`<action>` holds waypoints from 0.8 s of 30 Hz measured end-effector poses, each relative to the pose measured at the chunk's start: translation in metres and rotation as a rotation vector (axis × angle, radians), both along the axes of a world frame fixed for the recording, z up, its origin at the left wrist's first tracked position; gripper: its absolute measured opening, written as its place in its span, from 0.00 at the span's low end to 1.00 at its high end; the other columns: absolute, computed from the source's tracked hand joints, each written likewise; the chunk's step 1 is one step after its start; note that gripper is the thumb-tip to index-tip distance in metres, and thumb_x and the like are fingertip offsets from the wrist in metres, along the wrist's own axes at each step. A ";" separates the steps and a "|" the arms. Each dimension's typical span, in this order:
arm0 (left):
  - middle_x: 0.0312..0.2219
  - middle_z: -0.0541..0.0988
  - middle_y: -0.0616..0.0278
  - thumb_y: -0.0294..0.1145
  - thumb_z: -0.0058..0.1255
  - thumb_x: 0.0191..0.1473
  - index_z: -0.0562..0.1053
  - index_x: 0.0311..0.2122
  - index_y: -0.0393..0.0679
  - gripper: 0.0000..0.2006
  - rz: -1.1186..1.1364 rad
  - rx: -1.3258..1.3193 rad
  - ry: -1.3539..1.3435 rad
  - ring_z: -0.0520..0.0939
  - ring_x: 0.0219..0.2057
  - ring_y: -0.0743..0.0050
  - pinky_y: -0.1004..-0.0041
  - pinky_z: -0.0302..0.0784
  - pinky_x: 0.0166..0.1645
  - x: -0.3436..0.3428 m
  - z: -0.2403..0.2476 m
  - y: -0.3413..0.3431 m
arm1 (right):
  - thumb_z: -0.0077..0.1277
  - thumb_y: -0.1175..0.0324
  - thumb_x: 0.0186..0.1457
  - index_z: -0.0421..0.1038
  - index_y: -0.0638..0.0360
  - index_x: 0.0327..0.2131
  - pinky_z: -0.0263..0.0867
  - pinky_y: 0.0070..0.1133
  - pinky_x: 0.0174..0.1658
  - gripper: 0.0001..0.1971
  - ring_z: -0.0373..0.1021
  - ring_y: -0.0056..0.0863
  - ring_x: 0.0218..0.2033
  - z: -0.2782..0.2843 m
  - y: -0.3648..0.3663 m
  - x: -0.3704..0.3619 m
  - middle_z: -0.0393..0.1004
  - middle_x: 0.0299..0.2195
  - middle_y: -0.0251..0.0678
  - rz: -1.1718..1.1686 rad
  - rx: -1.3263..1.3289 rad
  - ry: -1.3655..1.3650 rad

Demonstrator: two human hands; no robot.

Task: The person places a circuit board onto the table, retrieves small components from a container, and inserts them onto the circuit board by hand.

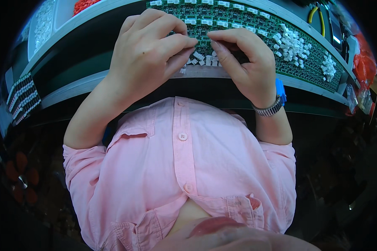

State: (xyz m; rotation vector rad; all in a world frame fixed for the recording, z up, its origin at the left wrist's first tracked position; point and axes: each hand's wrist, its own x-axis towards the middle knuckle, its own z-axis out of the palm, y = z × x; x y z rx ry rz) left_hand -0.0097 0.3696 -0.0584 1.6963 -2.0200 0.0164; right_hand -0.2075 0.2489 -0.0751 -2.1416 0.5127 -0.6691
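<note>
A wide sheet of green circuit boards (247, 17) lies ahead of me, with rows of white connectors standing along its far part. Over its near middle, my left hand (153, 48) has thumb and index finger pressed together, the other fingers curled. Facing it a short gap away, my right hand (251, 62) pinches thumb against forefinger. Whatever sits in either pinch is too small or hidden to make out. Loose white connectors (200, 58) lie just below the fingertips by the near edge. A larger heap of white connectors (293, 45) rests on the boards right of my right hand.
A metal rail (209, 72) borders the near side. Farther right sit a smaller connector pile (329, 67), yellow-handled pliers (322, 23) and a red plastic bag (363, 62). On the left are a bin of whitish parts (44, 25), red parts (86, 5) and stacked board strips (24, 99).
</note>
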 end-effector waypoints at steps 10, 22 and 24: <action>0.35 0.78 0.67 0.29 0.65 0.43 0.79 0.32 0.46 0.09 -0.119 0.135 -0.019 0.77 0.39 0.65 0.67 0.69 0.45 -0.006 0.023 -0.004 | 0.61 0.76 0.51 0.80 0.56 0.41 0.73 0.23 0.35 0.12 0.76 0.32 0.33 0.003 -0.013 0.000 0.80 0.33 0.33 0.137 -0.309 -0.045; 0.34 0.80 0.61 0.15 0.59 0.49 0.81 0.40 0.40 0.13 -0.134 0.174 0.581 0.79 0.28 0.75 0.79 0.72 0.30 0.010 0.009 0.015 | 0.61 0.75 0.46 0.78 0.56 0.42 0.71 0.26 0.33 0.16 0.75 0.30 0.31 0.042 -0.011 0.018 0.79 0.29 0.32 0.296 -0.641 0.215; 0.34 0.80 0.62 0.14 0.58 0.49 0.81 0.43 0.40 0.14 -0.171 0.174 0.599 0.78 0.29 0.78 0.80 0.71 0.30 0.012 0.011 0.016 | 0.61 0.75 0.45 0.78 0.56 0.41 0.71 0.26 0.33 0.15 0.75 0.30 0.31 0.047 -0.011 0.020 0.78 0.29 0.31 0.306 -0.653 0.240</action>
